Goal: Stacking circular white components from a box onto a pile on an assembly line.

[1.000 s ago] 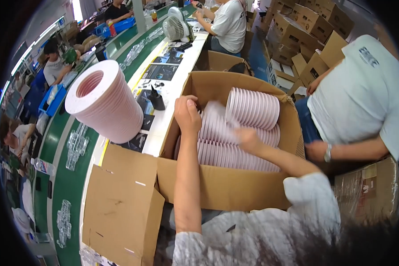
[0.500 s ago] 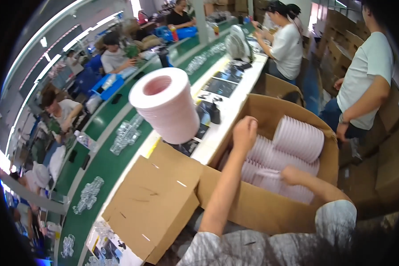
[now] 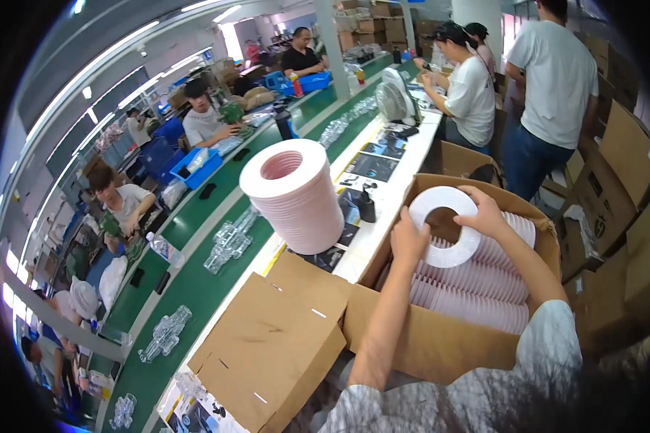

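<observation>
My left hand (image 3: 409, 242) and my right hand (image 3: 486, 211) grip opposite sides of a flat white ring (image 3: 449, 254) with a round hole. Whether it is one ring or the end of a stack, I cannot tell. It is held over an open cardboard box (image 3: 433, 346), whose brown inside shows through the hole. Under and beside it, ribbed pinkish-white ring stacks (image 3: 477, 307) lie on their sides in the box. A tall stack of the same rings (image 3: 300, 209) stands upright on the white table, left of the box.
A cardboard flap (image 3: 267, 339) sticks out at the left. Beyond it runs a green conveyor (image 3: 202, 289) carrying clear plastic parts (image 3: 167, 333). A fan (image 3: 397, 97) and a black bottle (image 3: 366, 206) stand farther along the table. Several people work nearby; one stands at right (image 3: 552, 86).
Both hands have come together on the white ring, now held face up above the box. My left hand moved down from the box's far edge. The person at right turned away and shifted left.
</observation>
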### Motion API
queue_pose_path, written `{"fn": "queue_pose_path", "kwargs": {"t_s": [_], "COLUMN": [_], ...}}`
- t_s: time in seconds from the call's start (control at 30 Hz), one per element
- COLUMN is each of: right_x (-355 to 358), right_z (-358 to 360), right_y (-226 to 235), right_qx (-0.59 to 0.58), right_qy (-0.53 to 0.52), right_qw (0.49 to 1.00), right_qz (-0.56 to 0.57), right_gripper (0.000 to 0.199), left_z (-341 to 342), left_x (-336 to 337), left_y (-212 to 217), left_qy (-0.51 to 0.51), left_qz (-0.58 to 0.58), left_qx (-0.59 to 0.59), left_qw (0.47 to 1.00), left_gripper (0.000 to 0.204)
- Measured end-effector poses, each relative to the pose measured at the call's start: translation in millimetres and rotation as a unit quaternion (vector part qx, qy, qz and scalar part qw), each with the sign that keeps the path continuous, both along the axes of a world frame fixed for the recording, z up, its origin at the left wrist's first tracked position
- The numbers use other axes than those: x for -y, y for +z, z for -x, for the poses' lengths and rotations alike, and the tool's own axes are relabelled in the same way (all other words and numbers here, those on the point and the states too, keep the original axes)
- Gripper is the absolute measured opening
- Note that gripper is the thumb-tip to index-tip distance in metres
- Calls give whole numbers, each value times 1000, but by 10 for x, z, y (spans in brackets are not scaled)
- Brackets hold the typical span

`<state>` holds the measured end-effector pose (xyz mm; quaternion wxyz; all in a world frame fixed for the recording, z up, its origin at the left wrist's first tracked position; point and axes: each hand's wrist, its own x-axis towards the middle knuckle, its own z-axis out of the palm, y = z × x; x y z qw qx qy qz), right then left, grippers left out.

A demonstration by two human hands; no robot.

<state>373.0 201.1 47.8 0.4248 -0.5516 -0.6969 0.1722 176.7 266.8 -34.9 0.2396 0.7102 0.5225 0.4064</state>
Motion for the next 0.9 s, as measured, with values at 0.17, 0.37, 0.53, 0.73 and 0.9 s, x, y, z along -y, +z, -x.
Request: {"fn": "queue_pose_path", "kwargs": {"t_s": [0.17,0.37,0.53,0.73,0.9], "right_x": [-193,-955,-1978,-2255,-2264], "right_z": [110,-23,636,2299,2762], "right_y": [253,1264,1986,1908,1681], "right_qx": [269,272,250,151,164], "right_qy": [-98,-99,-73,55,81], "right_qw": [957,942,951,986,983], "right_qz": [-55,-172,-166,-50,30], "right_gripper": [61,55,53,56,60], "left_z": [3,-98,-106,-59,-90], "left_x": [8,-88,-192,-154,-1], "left_y": [41,-87,-206,-272,-168], "left_qy": [3,-27,0,-26,-69], "left_qz": [-75,-7,-32,-17,21], "left_qx": [126,325,232,189,219], "left_qw": [989,945,972,982,973], "left_gripper": [59,52,46,42,44]}}
